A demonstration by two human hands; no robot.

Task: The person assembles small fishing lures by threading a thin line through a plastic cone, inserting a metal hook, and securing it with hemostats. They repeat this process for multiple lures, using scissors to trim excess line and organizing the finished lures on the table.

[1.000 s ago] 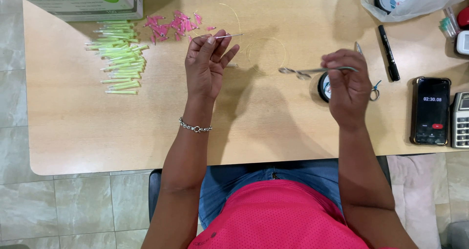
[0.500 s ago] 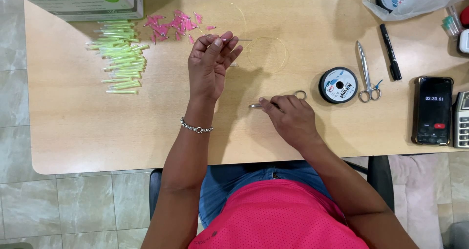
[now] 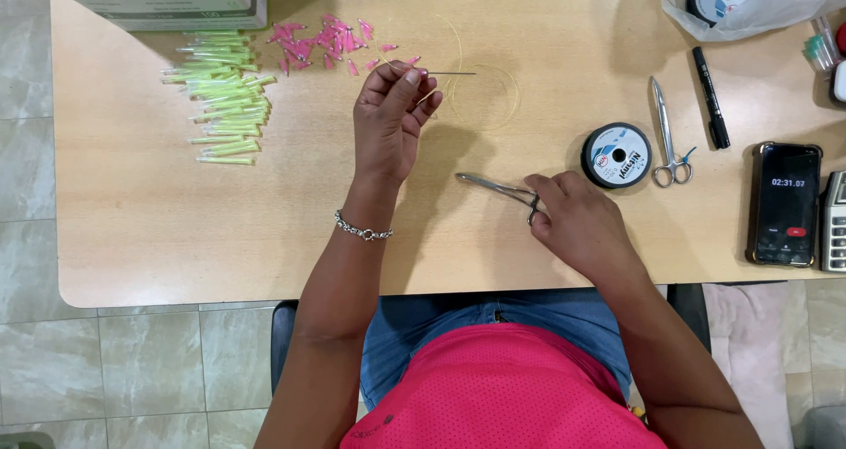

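1. Gripping a pair of steel forceps [image 3: 498, 189] by the ring handles, the right hand [image 3: 577, 224] lies closed on the wooden table [image 3: 132, 229] near its front edge; the slim jaws point left, flat on the wood, ready to be lifted.
2. Farther in, the left hand [image 3: 392, 118] is raised, its fingertips [image 3: 412, 77] pinched shut on a thin needle [image 3: 449, 73]; the needle sticks out level to the right, keeping its tip free; it looks fine, straight and dark.
3. Just beyond, a pale line [image 3: 489, 96] loops on the table, barely visible.
4. At the far edge lie pink caps [image 3: 326, 44] and green tubes [image 3: 220, 96], within the left hand's reach.
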